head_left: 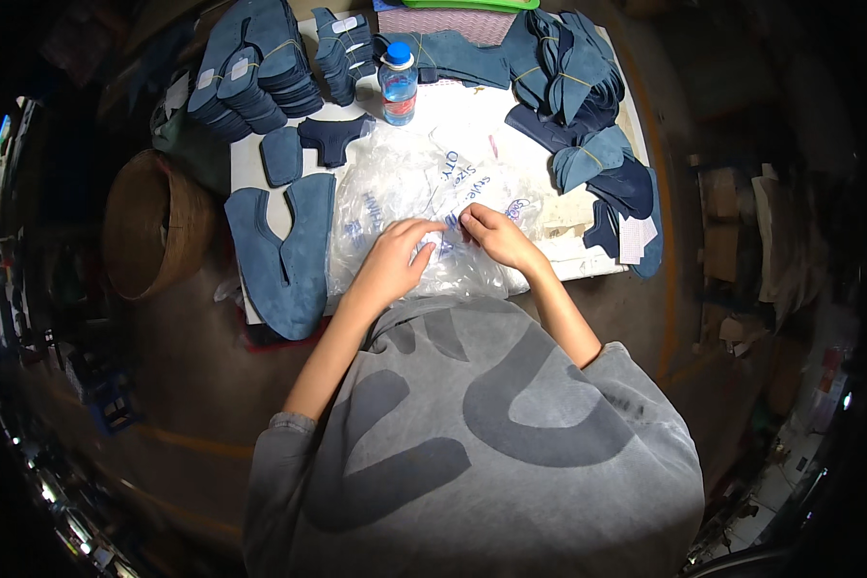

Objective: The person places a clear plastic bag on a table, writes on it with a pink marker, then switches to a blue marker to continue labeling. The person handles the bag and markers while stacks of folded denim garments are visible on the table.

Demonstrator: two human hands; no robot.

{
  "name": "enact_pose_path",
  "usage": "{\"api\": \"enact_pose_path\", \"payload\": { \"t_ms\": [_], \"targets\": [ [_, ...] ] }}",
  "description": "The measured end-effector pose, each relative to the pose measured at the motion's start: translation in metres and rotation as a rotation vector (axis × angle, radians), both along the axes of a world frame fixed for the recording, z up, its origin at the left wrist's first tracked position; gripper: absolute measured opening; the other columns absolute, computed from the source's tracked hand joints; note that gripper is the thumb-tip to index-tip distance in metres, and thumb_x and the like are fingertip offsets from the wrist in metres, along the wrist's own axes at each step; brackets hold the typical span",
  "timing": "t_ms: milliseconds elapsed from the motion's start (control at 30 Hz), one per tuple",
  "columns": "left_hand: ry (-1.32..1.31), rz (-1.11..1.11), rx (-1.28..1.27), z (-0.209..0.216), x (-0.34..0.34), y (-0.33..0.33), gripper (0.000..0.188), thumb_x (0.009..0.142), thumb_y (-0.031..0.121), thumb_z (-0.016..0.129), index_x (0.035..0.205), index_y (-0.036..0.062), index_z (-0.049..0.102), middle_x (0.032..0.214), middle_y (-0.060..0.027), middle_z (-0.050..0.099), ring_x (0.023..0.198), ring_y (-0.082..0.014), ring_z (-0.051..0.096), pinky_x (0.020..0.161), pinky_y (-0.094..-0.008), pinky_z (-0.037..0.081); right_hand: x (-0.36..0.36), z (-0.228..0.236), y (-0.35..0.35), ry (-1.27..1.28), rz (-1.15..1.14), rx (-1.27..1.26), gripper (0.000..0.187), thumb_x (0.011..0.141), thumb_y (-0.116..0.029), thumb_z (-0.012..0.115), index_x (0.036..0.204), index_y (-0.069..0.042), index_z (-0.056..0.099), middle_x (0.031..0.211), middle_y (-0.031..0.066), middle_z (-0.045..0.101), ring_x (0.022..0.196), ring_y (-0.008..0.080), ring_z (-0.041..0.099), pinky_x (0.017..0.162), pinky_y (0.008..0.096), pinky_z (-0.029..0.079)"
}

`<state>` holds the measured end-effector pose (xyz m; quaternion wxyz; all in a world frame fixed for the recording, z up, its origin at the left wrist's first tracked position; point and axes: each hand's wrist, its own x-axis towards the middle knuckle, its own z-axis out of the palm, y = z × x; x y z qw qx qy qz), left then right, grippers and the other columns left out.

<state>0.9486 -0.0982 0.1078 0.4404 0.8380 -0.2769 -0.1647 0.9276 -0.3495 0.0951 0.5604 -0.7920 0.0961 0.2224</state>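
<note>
A clear plastic bag with blue handwriting lies crumpled at the middle of the white table. Over its near part is my left hand, thumb and fingers apart, beside a small whitish piece whose kind I cannot make out. Just to the right, my right hand has its thumb and forefinger closed together above the bag. Whatever is pinched there is too small to name. Left of the bag rests a large blue-grey suede cut piece with a slit.
Tied stacks of blue-grey cut pieces stand at the far left; more bundles lie along the right. A blue-capped bottle stands behind the bag, near a pink basket. On the floor at left is a round brown bin.
</note>
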Motion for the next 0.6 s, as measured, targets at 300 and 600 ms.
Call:
{"api": "enact_pose_path", "payload": {
  "t_ms": [300, 600],
  "targets": [
    [-0.059, 0.065, 0.633, -0.050, 0.023, 0.049, 0.127, 0.073, 0.043, 0.096, 0.174, 0.0248, 0.023, 0.181, -0.0203, 0.007, 0.166, -0.0467, 0.006, 0.133, -0.0604, 0.014, -0.024, -0.043, -0.009, -0.292, 0.379, -0.455, 0.023, 0.109, -0.025, 0.056, 0.115, -0.007, 0.070, 0.121, 0.0151, 0.070, 0.123, 0.0360, 0.062, 0.102, 0.0537, 0.048],
    [-0.232, 0.038, 0.413, -0.040, 0.018, 0.022, 0.109, 0.076, 0.037, 0.094, 0.168, 0.0163, 0.039, 0.179, -0.0186, 0.022, 0.166, -0.0426, 0.016, 0.131, -0.0595, 0.020, 0.004, -0.023, 0.005, -0.304, -0.067, -0.048, 0.023, 0.111, -0.021, 0.056, 0.109, -0.001, 0.067, 0.091, 0.0125, 0.070, 0.086, 0.0271, 0.067, 0.082, 0.0394, 0.054]
  ]
}}
